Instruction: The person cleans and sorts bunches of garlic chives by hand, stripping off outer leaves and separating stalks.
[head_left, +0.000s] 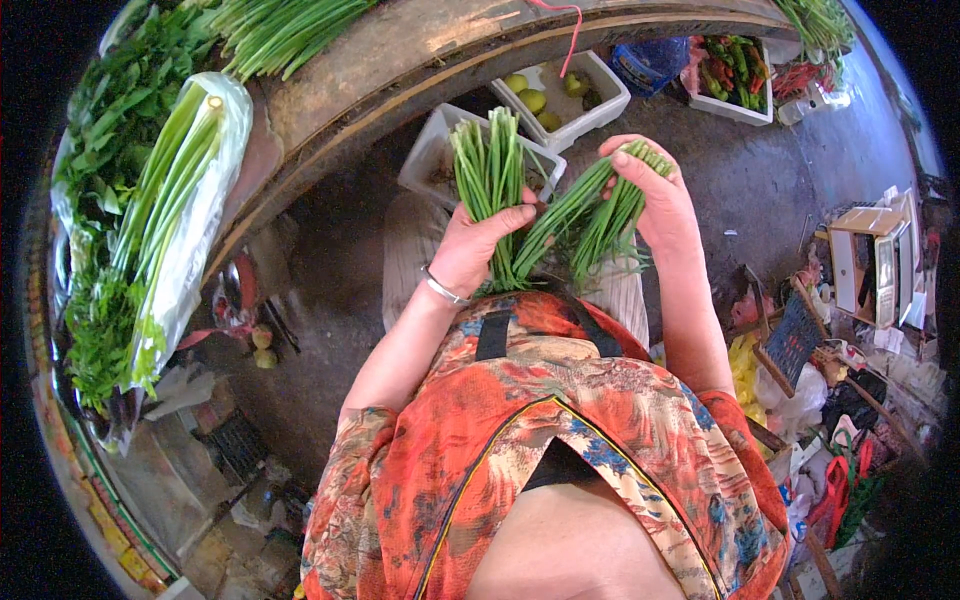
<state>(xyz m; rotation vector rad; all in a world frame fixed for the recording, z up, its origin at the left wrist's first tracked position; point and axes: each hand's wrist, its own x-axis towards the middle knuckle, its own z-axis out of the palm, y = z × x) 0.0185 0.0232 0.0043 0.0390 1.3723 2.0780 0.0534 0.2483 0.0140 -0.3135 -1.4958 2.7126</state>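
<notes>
My left hand (480, 244), with a bangle on its wrist, grips a thick bunch of green stalks (487, 165), which look like garlic chives. The pale cut ends point up and away from me. Between the thumb and fingers of my right hand (660, 195) is a smaller bunch of the same stalks (626, 187), its cut ends at the upper right. Some of its stalks slant down toward the bunch in my left hand; others hang toward my lap. Both bunches are above my legs, and my left fingers are partly hidden behind the stalks.
Beyond my hands stand a white foam box (442, 150) and another foam box (600, 112) with green-yellow fruit. A wooden table (360, 90) curves across the front, holding bagged celery (172, 195) and leafy greens (112, 135). Peppers (739, 71) fill a box at upper right. Clutter (810, 390) lies at right.
</notes>
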